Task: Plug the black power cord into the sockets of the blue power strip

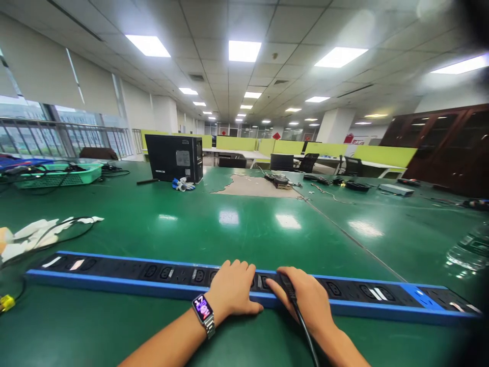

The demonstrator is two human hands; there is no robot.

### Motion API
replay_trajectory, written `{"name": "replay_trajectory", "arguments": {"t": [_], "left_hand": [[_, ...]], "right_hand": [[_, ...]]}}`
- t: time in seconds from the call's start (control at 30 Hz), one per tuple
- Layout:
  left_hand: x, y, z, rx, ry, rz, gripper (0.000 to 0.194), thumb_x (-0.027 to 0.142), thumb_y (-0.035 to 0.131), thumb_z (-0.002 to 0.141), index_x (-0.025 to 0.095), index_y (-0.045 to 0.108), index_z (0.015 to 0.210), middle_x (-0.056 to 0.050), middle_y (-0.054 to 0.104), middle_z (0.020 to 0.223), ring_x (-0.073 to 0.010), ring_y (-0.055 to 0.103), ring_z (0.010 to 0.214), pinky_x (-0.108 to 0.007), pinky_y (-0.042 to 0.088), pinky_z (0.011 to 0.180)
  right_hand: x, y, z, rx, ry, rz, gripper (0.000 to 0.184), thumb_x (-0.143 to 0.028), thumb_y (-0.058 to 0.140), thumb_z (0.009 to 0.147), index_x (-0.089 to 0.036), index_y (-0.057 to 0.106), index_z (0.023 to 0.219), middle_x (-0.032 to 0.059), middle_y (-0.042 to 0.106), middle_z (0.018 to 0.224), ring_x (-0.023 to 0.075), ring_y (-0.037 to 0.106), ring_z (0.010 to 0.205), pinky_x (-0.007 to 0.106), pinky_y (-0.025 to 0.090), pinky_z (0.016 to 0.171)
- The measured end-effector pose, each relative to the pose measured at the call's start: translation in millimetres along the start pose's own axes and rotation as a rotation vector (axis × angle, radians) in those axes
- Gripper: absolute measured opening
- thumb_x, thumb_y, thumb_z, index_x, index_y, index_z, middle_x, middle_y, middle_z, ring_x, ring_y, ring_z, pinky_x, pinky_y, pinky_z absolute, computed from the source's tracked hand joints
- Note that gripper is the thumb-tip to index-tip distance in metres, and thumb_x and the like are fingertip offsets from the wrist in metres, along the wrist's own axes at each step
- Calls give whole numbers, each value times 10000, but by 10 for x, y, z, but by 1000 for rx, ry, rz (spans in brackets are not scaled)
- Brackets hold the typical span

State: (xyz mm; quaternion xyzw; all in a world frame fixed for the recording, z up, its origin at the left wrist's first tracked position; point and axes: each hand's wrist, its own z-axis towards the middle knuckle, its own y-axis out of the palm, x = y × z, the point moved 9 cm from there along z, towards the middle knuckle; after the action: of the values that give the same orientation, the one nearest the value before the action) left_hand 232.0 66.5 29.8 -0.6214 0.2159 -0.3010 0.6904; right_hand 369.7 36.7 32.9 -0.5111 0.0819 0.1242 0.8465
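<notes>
A long blue-and-black power strip [171, 275] with rows of sockets lies across the green table in front of me. My left hand [233, 288], a smartwatch [203, 309] on its wrist, clasps the strip near its middle, fingers over the top and thumb along the near edge. Just to the right, my right hand [307, 298] is closed around a black power plug [287, 286], holding it at the sockets. From the plug a black cord [305, 331] runs down toward me. Whether the plug's pins are inside a socket is hidden by the hand.
White gloves [34, 234] and a thin cable lie at the left, near a yellow plug [6, 303]. Farther back are a green basket [64, 177], a black computer case [171, 158], blue-and-white gloves [183, 184] and loose parts [280, 181]. A clear bottle [469, 247] lies at the right.
</notes>
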Motion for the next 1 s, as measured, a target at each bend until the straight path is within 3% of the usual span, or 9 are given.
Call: {"name": "replay_trajectory", "arguments": {"t": [0.13,0.4,0.5,0.67,0.83,0.9,1.0], "left_hand": [[-2,1,4,-3,-2,3,600,608,685,635,177,575,1039,-95,661,994,-309,607,935,-463,483,826],[-3,-9,16,-5,8,1,603,620,685,641,173,579,1032,-98,663,984,-308,613,935,-453,487,815],[-14,-1,20,-8,14,-5,610,629,688,640,175,579,1033,-98,664,983,-307,615,936,-445,487,811],[-7,18,22,-6,19,6,639,641,697,641,171,581,1058,-100,666,985,-306,617,937,-436,482,811],[-41,-100,-70,77,53,-68,825,726,658,633,193,511,1246,-92,653,1089,-290,597,1003,-422,455,870],[-199,-196,-209,129,25,-101,879,726,670,620,207,477,1303,-88,637,1164,-285,577,1055,-423,430,920],[-619,-291,-510,172,-119,-85,898,684,712,606,204,476,1327,-99,613,1237,-305,543,1126,-454,390,977]], "right_hand": [[-35,-4,13,73,54,2,361,-543,485,855,-239,679,830,35,713,812,196,656,748,294,435,689],[25,-25,-41,106,138,51,354,-548,493,821,-269,710,815,18,729,818,190,668,757,269,434,668],[116,-64,-6,115,205,173,334,-568,540,772,-282,713,771,6,725,793,200,657,727,279,440,653],[333,-318,83,437,479,651,441,-591,526,769,-178,671,718,61,682,696,205,609,680,281,461,620],[-156,-113,263,176,338,712,445,-604,557,770,-174,673,769,48,686,717,197,608,692,276,460,647],[-303,-44,242,100,298,660,464,-626,529,787,-187,671,752,42,685,702,199,614,694,276,457,643],[-489,56,204,-27,257,543,475,-644,475,817,-220,679,746,25,686,678,189,619,673,269,441,620]]}}
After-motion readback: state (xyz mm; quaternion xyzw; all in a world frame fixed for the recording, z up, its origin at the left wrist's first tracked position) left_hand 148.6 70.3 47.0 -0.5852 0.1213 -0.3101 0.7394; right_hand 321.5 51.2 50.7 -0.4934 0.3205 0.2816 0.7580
